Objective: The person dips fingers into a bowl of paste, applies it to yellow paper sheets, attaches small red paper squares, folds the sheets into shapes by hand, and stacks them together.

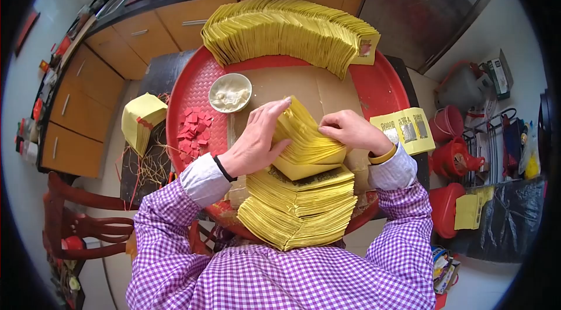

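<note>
A folded bundle of yellow paper sheets (305,141) stands tilted between my two hands. My left hand (255,139) grips its left side, with long fingers against the upper edge and the thumb in front. At the right edge, my right hand (354,131) has its thumb and index finger closed on the paper. Directly below, a thick stack of creased yellow paper (297,208) reaches toward my body, its top sheet showing dark print. Left of my hands are small red paper squares (194,132) and a white bowl (230,92) with pale paste.
A long curved row of folded yellow papers (280,32) lines the far rim of the red round tray (388,85). Cardboard (266,79) lies on the tray. Printed yellow sheets (402,130) sit at right, a tied yellow bundle (143,120) at left. A wooden chair (87,216) stands lower left.
</note>
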Motion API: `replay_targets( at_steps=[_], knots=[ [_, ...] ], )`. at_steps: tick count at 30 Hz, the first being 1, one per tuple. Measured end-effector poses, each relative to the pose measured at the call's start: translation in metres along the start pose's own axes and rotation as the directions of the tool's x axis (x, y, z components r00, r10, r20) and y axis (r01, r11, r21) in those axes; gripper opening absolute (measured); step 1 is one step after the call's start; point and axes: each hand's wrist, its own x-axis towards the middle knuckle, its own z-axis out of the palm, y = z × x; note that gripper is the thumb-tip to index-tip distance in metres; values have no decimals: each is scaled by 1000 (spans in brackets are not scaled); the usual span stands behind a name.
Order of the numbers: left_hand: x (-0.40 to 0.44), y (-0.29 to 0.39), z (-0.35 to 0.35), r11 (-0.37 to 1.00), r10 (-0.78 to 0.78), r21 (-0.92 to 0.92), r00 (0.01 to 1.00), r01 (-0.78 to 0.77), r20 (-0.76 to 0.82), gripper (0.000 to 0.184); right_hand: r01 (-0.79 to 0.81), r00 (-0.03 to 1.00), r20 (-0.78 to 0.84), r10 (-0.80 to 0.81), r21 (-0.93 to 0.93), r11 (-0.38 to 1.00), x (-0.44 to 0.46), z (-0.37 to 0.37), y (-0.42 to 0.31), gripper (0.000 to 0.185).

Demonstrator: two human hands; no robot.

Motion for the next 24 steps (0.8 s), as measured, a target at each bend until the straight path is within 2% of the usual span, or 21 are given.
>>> replay_targets(
  at_steps=[3, 8, 13, 19, 24],
  knots=[
    [-4, 1, -4, 997, 26, 74, 999, -27, 24, 81, -24, 994, -107, 22, -22, 999, 4, 0, -1, 32],
    [-5, -1, -5, 997, -21, 82, 991, 10, 130, 78, -26, 989, -143, 32, 44, 999, 10, 0, 7, 31],
    [3, -2, 3, 992, -1, 127, 989, -18, 147, 75, -67, 998, 20, 67, 32, 997, 5, 1, -13, 29],
    [2, 7, 0, 997, 7, 77, 1000, -9, 26, 73, -112, 993, -47, 110, -40, 993, 14, -4, -14, 29],
    [7, 12, -3, 991, -130, 67, 978, 120, 164, 68, -31, 997, -68, 31, 2, 1000, 35, -15, 11, 30]
  ],
)
